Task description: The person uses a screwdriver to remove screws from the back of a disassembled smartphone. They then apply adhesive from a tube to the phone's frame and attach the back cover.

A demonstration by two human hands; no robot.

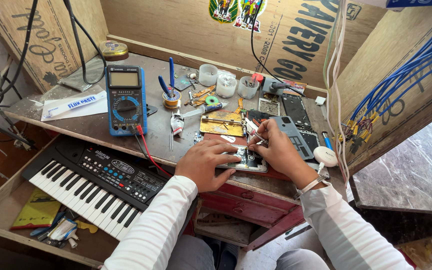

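Head view: an opened phone lies at the near edge of the wooden bench, close to picture centre. The left hand lies flat on its 9 o'clock end, fingers spread narrowly and pressing it down, hiding that half. The right hand sits at its 3 o'clock side, fingers pinched on thin tweezers whose tips are too small to follow. A blue multimeter stands at 10 o'clock from the hands, a small keyboard at 8 o'clock, three plastic cups at 12 o'clock. Both sleeves are cut off below
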